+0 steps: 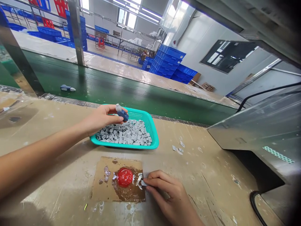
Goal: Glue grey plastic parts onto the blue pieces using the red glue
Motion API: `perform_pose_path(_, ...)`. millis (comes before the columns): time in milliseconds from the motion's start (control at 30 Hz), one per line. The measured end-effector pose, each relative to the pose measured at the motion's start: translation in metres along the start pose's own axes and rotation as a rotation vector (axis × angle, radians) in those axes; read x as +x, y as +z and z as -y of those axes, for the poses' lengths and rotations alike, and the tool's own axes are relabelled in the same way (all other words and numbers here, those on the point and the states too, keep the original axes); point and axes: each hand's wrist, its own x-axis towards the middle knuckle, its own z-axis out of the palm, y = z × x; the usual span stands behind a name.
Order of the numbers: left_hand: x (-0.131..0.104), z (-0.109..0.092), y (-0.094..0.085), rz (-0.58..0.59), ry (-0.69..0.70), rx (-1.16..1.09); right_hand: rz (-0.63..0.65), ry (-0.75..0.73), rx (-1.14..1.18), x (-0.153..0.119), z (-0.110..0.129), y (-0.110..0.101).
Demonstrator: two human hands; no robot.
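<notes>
Over the left side of a teal plastic basket (154,131), my left hand (103,117) grips a small dark-blue device (122,114) with a light grey tip pointing up. Heaped in the basket are many small grey plastic pieces (127,133). Lower down, my right hand (168,190) pinches one small grey plastic piece (144,183) between thumb and fingers. That piece is at the right edge of a cardboard square (98,185). A shiny red dome-shaped item (125,177) sits on the cardboard, ringed by a wet, glossy stain.
Several loose grey pieces (178,149) lie right of the basket. Behind the table runs a green conveyor belt (98,86) carrying another blue-and-grey device (67,88). A metal machine housing (258,131) with a black cable stands at right. Blue crates (166,61) are stacked beyond the belt.
</notes>
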Motion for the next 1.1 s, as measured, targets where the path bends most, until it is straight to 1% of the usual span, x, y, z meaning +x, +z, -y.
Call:
perform_pose_path(100,-0.005,-0.003,0.005,0.008,-0.004,0.034,-0.040,-0.032,0.001,0.000,0.002,-0.002)
perform_pose_path(233,-0.015,-0.010,0.017,0.093,-0.008,0.043,-0.145,-0.065,-0.040,0.005,0.013,-0.013)
perform_pose_path(267,-0.017,-0.013,0.019,0.116,-0.016,0.053,-0.152,-0.079,-0.045,0.008,0.016,-0.017)
perform_pose_path(300,-0.019,-0.015,0.021,0.136,-0.029,0.066,-0.133,-0.092,-0.044,0.010,0.019,-0.020)
perform_pose_path(367,-0.023,-0.019,0.024,0.176,-0.055,0.082,-0.047,-0.124,-0.019,0.015,0.025,-0.027)
perform_pose_path(433,-0.026,-0.022,0.026,0.212,-0.052,0.071,0.010,-0.132,0.004,0.021,0.029,-0.034)
perform_pose_path(467,-0.027,-0.022,0.027,0.226,-0.042,0.059,-0.002,-0.137,0.016,0.023,0.031,-0.037)
perform_pose_path(500,-0.028,-0.021,0.028,0.235,-0.032,0.045,-0.043,-0.141,0.029,0.026,0.032,-0.041)
perform_pose_path(633,-0.032,-0.017,0.035,0.244,-0.009,0.024,-0.282,-0.168,0.087,0.044,0.040,-0.049)
perform_pose_path(700,-0.035,-0.016,0.038,0.244,-0.008,0.024,-0.361,-0.163,0.123,0.055,0.044,-0.048)
perform_pose_path(767,-0.036,-0.017,0.039,0.235,-0.009,0.023,-0.376,-0.155,0.163,0.066,0.046,-0.045)
perform_pose_path(867,-0.038,-0.019,0.038,0.213,0.014,0.029,-0.362,-0.160,0.196,0.075,0.046,-0.041)
perform_pose_path(1100,-0.039,-0.023,0.040,0.182,0.072,0.080,-0.334,-0.193,0.166,0.074,0.041,-0.041)
